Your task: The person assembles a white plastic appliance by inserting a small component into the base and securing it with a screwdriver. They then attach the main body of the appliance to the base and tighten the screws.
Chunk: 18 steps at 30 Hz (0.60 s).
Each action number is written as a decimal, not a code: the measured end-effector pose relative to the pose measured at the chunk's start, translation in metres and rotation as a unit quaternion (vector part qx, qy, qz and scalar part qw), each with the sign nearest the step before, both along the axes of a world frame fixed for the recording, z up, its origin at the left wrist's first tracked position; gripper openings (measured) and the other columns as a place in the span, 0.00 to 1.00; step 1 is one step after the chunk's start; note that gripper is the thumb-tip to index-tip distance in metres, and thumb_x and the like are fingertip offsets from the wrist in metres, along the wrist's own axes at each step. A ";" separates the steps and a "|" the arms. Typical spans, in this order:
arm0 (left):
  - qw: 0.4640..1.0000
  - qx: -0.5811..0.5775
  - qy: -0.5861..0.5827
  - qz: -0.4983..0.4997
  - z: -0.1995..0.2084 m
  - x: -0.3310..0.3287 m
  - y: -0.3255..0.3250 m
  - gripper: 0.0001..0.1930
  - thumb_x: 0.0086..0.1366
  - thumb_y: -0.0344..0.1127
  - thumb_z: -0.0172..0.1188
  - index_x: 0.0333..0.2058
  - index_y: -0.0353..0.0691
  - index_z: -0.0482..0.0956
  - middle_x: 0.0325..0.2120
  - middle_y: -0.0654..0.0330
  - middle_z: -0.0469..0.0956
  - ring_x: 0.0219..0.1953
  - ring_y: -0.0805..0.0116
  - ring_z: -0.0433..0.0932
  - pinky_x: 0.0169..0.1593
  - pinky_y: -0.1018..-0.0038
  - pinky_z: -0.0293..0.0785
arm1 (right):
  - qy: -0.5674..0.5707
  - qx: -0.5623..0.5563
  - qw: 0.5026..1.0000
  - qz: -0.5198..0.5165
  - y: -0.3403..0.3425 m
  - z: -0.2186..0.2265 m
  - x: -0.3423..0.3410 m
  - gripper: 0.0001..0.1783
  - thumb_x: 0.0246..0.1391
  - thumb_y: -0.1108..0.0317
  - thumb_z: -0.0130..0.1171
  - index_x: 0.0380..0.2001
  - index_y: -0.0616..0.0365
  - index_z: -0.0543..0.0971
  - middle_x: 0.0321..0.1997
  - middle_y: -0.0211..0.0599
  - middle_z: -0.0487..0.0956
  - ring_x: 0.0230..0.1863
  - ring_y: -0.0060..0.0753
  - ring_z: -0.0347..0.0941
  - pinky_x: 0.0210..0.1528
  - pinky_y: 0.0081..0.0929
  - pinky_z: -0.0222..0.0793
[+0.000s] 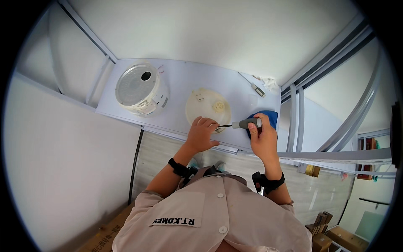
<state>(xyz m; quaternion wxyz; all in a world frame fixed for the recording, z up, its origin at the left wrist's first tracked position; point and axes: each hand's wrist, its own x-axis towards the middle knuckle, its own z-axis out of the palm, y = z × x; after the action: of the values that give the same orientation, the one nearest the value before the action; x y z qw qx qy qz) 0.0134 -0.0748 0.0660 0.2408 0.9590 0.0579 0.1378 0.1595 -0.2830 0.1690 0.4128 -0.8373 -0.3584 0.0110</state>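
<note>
While gripping the grey handle of a screwdriver [242, 124], right hand [263, 140] closing fully around it, thumb lying along the top, shaft pointing left toward the near right edge of a cream round plastic cover [208, 105]. Tip meeting that edge just beside the left hand [201, 134], exact contact point being hidden by the fingers. Left hand resting curled, fingers bent down on the cover's near rim, pinning it to the pale work table [180, 80]; whether anything small is being pinched underneath cannot be told. Lying under and just beyond the right hand, a blue cloth [270, 117]. Standing well to the left on the table's far left part, a white round appliance body [140, 88] with a grey top. Resting near the far right corner, a small grey tool [257, 89] and a crumpled white rag [268, 82].
</note>
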 end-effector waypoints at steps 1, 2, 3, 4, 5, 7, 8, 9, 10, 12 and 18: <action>1.000 0.009 0.004 0.004 -0.001 0.001 0.000 0.33 0.48 0.46 0.81 0.53 0.42 0.84 0.55 0.62 0.80 0.62 0.58 0.74 0.67 0.52 0.64 | -0.001 0.000 1.000 0.001 0.001 -0.001 0.000 0.17 0.67 0.62 0.65 0.52 0.57 0.75 0.29 0.44 0.81 0.27 0.47 0.79 0.32 0.38 0.73; 1.000 0.018 0.008 0.008 -0.003 0.002 0.001 0.33 0.48 0.46 0.82 0.54 0.43 0.84 0.54 0.63 0.80 0.61 0.59 0.75 0.66 0.53 0.65 | -0.002 0.001 1.000 0.001 0.002 -0.001 0.000 0.17 0.67 0.62 0.65 0.53 0.57 0.75 0.29 0.44 0.81 0.27 0.48 0.80 0.32 0.39 0.73; 0.999 0.027 0.012 0.012 -0.005 0.003 0.001 0.34 0.47 0.46 0.82 0.54 0.44 0.84 0.54 0.63 0.80 0.61 0.60 0.75 0.66 0.54 0.65 | -0.005 0.003 1.000 0.004 0.004 -0.004 0.000 0.17 0.67 0.62 0.66 0.53 0.56 0.75 0.28 0.44 0.81 0.27 0.48 0.79 0.32 0.39 0.73; 0.999 0.029 0.029 0.015 -0.004 0.004 0.000 0.33 0.47 0.45 0.82 0.54 0.44 0.84 0.54 0.64 0.81 0.60 0.60 0.76 0.64 0.55 0.66 | -0.009 0.006 1.000 0.006 0.005 -0.007 0.000 0.17 0.67 0.62 0.66 0.53 0.56 0.75 0.28 0.44 0.81 0.27 0.48 0.79 0.32 0.39 0.73; 0.998 0.030 0.045 0.019 -0.002 0.006 0.000 0.33 0.47 0.45 0.82 0.53 0.44 0.84 0.53 0.64 0.81 0.59 0.61 0.76 0.62 0.57 0.66 | -0.012 0.009 1.000 0.007 0.006 -0.009 0.000 0.17 0.66 0.62 0.66 0.53 0.56 0.75 0.27 0.44 0.81 0.27 0.47 0.79 0.31 0.39 0.72; 0.997 0.031 0.068 0.021 -0.002 0.007 0.000 0.32 0.48 0.44 0.81 0.54 0.46 0.84 0.53 0.66 0.81 0.58 0.62 0.77 0.60 0.58 0.67 | -0.016 0.003 1.000 0.015 0.009 -0.008 -0.001 0.18 0.66 0.62 0.66 0.53 0.56 0.75 0.27 0.43 0.80 0.27 0.47 0.79 0.30 0.39 0.72; 0.996 0.030 0.075 0.021 -0.004 0.007 0.001 0.32 0.49 0.44 0.80 0.54 0.46 0.84 0.53 0.66 0.81 0.58 0.62 0.77 0.60 0.58 0.67 | -0.018 -0.001 1.000 0.019 0.010 -0.008 -0.001 0.18 0.66 0.62 0.67 0.53 0.56 0.75 0.26 0.43 0.80 0.26 0.47 0.78 0.30 0.39 0.71; 0.996 0.029 0.083 0.021 -0.005 0.008 0.002 0.31 0.49 0.43 0.79 0.55 0.47 0.84 0.53 0.66 0.80 0.58 0.62 0.77 0.60 0.58 0.67 | -0.022 -0.003 1.000 0.020 0.011 -0.007 -0.002 0.18 0.66 0.62 0.67 0.53 0.56 0.75 0.26 0.43 0.80 0.26 0.47 0.78 0.30 0.40 0.71; 0.996 0.030 0.083 0.025 -0.006 0.008 0.001 0.31 0.50 0.42 0.79 0.54 0.47 0.84 0.53 0.66 0.81 0.58 0.62 0.77 0.59 0.59 0.67 | -0.025 -0.005 0.999 0.021 0.011 -0.007 -0.002 0.18 0.65 0.62 0.67 0.52 0.56 0.75 0.26 0.43 0.80 0.26 0.47 0.78 0.30 0.40 0.71; 0.996 0.031 0.083 0.033 -0.007 0.009 0.000 0.29 0.50 0.41 0.78 0.53 0.48 0.85 0.53 0.66 0.81 0.57 0.62 0.77 0.57 0.59 0.69 | -0.029 -0.007 0.999 0.025 0.012 -0.008 -0.001 0.18 0.65 0.63 0.67 0.52 0.56 0.75 0.26 0.43 0.80 0.26 0.47 0.78 0.29 0.40 0.71; 0.996 -0.003 0.074 0.045 -0.016 0.010 0.000 0.24 0.52 0.39 0.77 0.50 0.44 0.87 0.52 0.64 0.81 0.56 0.60 0.78 0.54 0.60 0.75 | -0.016 -0.013 0.999 0.035 0.015 -0.009 -0.001 0.18 0.65 0.62 0.67 0.52 0.57 0.75 0.25 0.43 0.80 0.26 0.47 0.79 0.29 0.40 0.71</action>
<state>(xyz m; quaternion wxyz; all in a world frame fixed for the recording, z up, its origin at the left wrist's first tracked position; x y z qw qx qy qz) 0.0237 -0.0746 0.0504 0.2323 0.9622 0.1194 0.0772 0.1580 -0.2678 0.1601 0.3956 -0.8294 -0.3942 0.0166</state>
